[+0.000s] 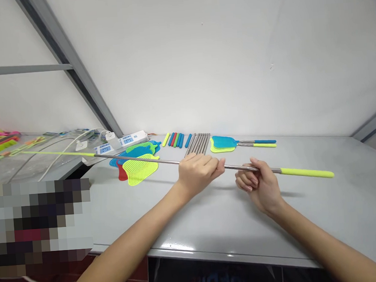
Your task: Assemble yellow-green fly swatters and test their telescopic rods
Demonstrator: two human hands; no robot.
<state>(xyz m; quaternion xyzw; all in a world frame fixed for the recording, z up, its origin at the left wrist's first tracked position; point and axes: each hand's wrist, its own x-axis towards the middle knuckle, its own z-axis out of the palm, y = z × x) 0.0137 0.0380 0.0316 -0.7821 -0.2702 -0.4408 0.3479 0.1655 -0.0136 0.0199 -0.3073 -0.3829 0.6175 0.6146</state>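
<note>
A long telescopic fly swatter [166, 161] is held level above the table, its metal rod drawn out. Its yellow-green grip [307, 172] points right, and its thin yellow-green end [60, 154] reaches far left, seen edge-on. My left hand [196, 173] is wrapped round the middle of the rod. Nearer the grip, my right hand [260, 185] closes on the same rod with thumb and curled fingers. Beyond my hands lie a row of metal rods [198, 143], coloured grips [177, 140] and loose swatter heads [141, 169].
Two short fly swatters [224, 142] lie at the back of the grey table [213, 225]. A white power strip [128, 139] with plugs and cables stands at left. Further left are plastic bags and bright swatter parts [1, 140]. A wall rises behind.
</note>
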